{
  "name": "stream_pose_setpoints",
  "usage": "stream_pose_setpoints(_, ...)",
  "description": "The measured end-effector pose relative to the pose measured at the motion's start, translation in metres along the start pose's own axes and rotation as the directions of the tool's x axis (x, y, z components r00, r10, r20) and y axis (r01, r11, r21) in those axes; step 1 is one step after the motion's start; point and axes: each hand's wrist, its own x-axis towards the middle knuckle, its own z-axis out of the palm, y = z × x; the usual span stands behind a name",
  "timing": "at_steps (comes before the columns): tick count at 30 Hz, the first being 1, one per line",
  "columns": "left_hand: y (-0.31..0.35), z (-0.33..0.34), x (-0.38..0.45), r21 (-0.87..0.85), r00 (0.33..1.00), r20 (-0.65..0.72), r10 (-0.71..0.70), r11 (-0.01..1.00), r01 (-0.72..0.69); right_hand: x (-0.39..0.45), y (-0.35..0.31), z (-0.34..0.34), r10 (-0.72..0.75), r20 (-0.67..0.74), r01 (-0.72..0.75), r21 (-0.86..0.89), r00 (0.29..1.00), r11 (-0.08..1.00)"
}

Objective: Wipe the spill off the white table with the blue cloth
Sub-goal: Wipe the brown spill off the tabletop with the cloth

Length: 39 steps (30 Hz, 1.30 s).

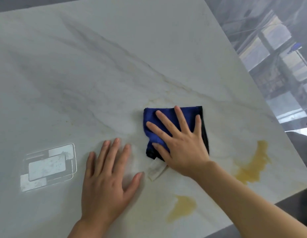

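Two flat hands fill the lower half of my feed: the right hand (180,145), fingers spread wide, presses the folded blue cloth (168,122) onto the white table (97,66) at center frame; the left hand (106,177) lies palm-down, gripping nothing, just left of it. Yellow spill patches (250,165) sit lower right, apart from the cloth.

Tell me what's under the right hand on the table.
The right hand lies flat, fingers spread, on the folded blue cloth. A white tag sticks out beside the palm. The table beneath the cloth is covered.
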Motion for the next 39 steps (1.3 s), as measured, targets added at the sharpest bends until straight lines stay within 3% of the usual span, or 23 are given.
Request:
stream_pose_setpoints(5, -0.001, 0.003, -0.001, 0.007, 1.000, -0.025, 0.015, 1.000, -0.015, -0.060, -0.005, 0.008, 0.153, -0.031, -0.153, 0.016, 0.988, 0.988)
stream_pose_setpoints(9, -0.002, 0.004, -0.001, 0.007, 0.999, -0.033, 0.022, 1.000, -0.022, -0.108, -0.045, 0.024, -0.001, -0.023, 0.002, 0.046, 1.000, 0.999)
stream_pose_setpoints(13, -0.002, 0.001, -0.001, 0.009, 1.000, 0.006, 0.011, 1.000, -0.011, -0.088, -0.054, 0.022, -0.079, -0.067, 0.078, -0.021, 0.995, 0.997)
stream_pose_setpoints(21, 0.000, 0.001, -0.001, 0.027, 1.000, -0.002, -0.003, 1.000, 0.003, -0.101, -0.026, 0.023, 0.192, -0.076, -0.192, 0.012, 0.978, 0.981)
stream_pose_setpoints(28, 0.002, 0.003, -0.002, 0.042, 0.999, -0.048, 0.002, 0.999, 0.000, -0.138, -0.065, 0.046, -0.135, -0.131, 0.136, 0.000, 0.982, 0.991)
stream_pose_setpoints(31, 0.001, 0.004, -0.001, 0.052, 0.998, -0.055, 0.006, 0.999, -0.003, -0.107, -0.052, 0.031, -0.020, -0.206, 0.025, 0.020, 0.978, 0.999)
stream_pose_setpoints(35, 0.003, 0.003, 0.000, 0.057, 0.999, -0.041, -0.008, 0.998, 0.010, -0.102, -0.020, 0.021, 0.180, -0.116, -0.180, 0.011, 0.977, 0.984)
stream_pose_setpoints(39, 0.003, 0.003, -0.001, 0.054, 0.998, -0.060, -0.009, 0.998, 0.012, -0.143, -0.031, 0.039, 0.151, -0.130, -0.142, 0.073, 0.980, 0.987)
